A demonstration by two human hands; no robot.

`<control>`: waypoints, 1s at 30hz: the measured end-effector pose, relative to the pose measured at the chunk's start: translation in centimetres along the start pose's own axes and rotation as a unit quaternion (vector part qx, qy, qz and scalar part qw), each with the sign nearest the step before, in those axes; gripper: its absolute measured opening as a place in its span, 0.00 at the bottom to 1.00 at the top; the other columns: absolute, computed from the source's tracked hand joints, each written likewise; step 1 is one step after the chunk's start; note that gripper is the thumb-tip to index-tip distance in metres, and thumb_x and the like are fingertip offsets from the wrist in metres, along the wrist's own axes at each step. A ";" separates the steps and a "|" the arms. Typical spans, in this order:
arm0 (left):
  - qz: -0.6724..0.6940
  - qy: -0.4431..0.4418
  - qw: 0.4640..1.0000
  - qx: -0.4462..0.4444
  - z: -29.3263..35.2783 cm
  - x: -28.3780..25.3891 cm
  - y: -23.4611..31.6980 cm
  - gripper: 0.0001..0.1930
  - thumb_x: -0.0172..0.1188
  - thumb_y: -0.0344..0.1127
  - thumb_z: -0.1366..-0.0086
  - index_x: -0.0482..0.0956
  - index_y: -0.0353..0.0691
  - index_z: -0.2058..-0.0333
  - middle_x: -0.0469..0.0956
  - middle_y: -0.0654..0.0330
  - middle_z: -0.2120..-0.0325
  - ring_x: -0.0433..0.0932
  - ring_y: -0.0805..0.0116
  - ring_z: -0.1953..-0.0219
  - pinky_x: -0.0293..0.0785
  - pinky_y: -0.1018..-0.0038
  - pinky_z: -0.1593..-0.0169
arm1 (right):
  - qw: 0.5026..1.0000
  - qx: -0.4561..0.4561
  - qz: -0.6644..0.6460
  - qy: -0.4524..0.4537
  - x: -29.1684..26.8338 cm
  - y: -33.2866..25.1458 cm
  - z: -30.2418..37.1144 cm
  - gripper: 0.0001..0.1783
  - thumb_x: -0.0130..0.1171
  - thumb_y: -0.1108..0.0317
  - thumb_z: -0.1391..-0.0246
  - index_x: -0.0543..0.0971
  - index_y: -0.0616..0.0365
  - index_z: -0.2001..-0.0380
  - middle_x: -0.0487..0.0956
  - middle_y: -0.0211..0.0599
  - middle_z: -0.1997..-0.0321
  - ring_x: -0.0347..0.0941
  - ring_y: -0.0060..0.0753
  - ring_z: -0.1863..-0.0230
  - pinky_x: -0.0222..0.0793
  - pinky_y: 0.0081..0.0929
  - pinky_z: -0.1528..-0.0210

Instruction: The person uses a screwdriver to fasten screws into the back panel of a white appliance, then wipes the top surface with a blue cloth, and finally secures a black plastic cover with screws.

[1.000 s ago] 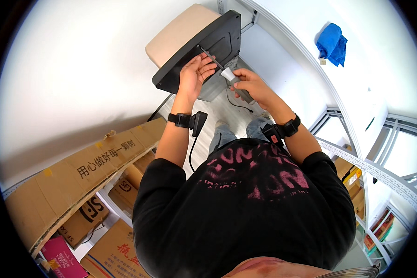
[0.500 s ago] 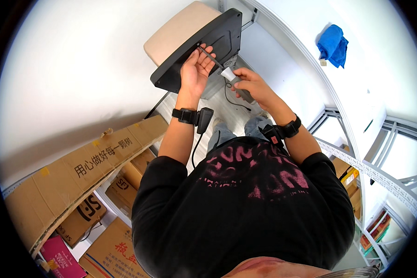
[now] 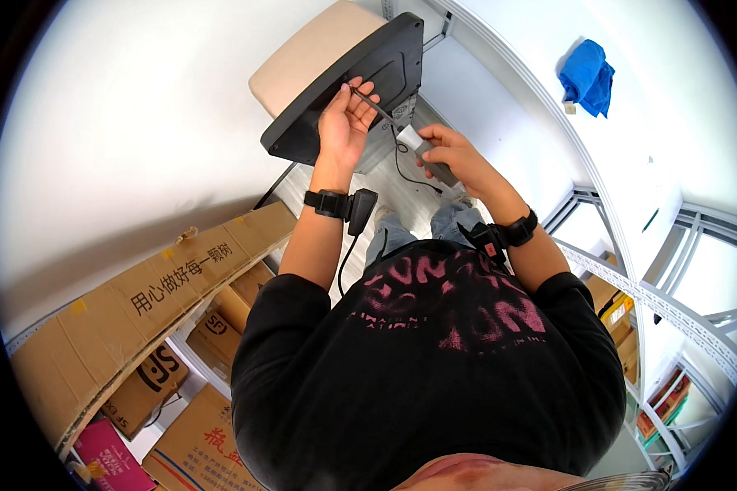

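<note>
A screwdriver with a grey handle, a white collar and a long dark shaft slants up to the left. My right hand is closed around its handle. At the far end of the shaft, my left hand is palm up, its thumb and forefinger pinched at the tip and its other fingers curled behind. Whether a screw sits there is too small to tell. Just behind the fingertips is the black base plate of a beige padded block, tilted on its side with the underside facing me.
A black cable trails on the floor beyond my feet. To the left, a long cardboard flap edges a shelf with several boxes. Metal shelving stands on the right, near a blue cloth on a white surface.
The padded block and its base plate have shifted slightly left. The screwdriver handle and my right hand have moved a little right and down. My left hand stays at the tip.
</note>
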State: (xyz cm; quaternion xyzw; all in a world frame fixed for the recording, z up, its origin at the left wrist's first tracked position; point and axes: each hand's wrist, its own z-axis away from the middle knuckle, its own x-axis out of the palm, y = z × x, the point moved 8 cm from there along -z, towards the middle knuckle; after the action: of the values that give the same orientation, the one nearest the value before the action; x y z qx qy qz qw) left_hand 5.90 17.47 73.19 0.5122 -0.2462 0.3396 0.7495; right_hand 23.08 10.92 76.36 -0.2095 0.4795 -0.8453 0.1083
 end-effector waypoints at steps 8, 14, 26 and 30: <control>-0.038 -0.035 0.998 -0.034 -1.1 3.4 -3.8 0.12 0.48 0.38 0.32 0.72 0.35 0.57 0.78 0.55 0.63 0.78 0.64 0.64 0.76 0.74 0.61 | 0.998 -0.027 -0.050 0.012 -4.6 0.2 2.6 0.20 0.53 0.75 0.50 0.69 0.65 0.52 0.74 0.34 0.61 0.71 0.22 0.66 0.68 0.20 0.67; -0.089 -0.088 0.990 -0.062 -4.8 11.3 -9.8 0.12 0.47 0.35 0.31 0.73 0.33 0.58 0.79 0.54 0.65 0.79 0.65 0.64 0.78 0.74 0.60 | 0.991 -0.049 0.039 0.117 -13.2 -1.9 7.0 0.20 0.60 0.71 0.52 0.72 0.62 0.54 0.74 0.29 0.69 0.68 0.17 0.71 0.64 0.17 0.69; -0.410 -0.155 0.898 0.033 -12.7 25.7 -22.0 0.12 0.57 0.34 0.37 0.80 0.32 0.61 0.79 0.62 0.73 0.73 0.78 0.72 0.69 0.82 0.65 | 0.711 -0.155 0.520 0.448 -33.4 -10.7 3.1 0.18 0.55 0.64 0.57 0.76 0.61 0.62 0.75 0.42 0.52 0.59 0.41 0.38 0.43 0.68 0.42; -0.451 -0.155 0.877 0.058 -13.5 26.8 -24.0 0.11 0.59 0.34 0.39 0.82 0.35 0.62 0.80 0.63 0.73 0.71 0.80 0.73 0.68 0.83 0.68 | 0.744 -0.079 0.516 0.418 -35.4 -9.9 3.4 0.20 0.54 0.61 0.57 0.76 0.61 0.60 0.74 0.38 0.50 0.56 0.36 0.35 0.37 0.81 0.46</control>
State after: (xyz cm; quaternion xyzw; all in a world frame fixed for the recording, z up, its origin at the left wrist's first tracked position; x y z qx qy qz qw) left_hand 41.80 31.10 73.19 0.6563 -0.0810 -0.1056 0.7427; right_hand 56.26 26.96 77.52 0.4362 0.5769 -0.6221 0.2998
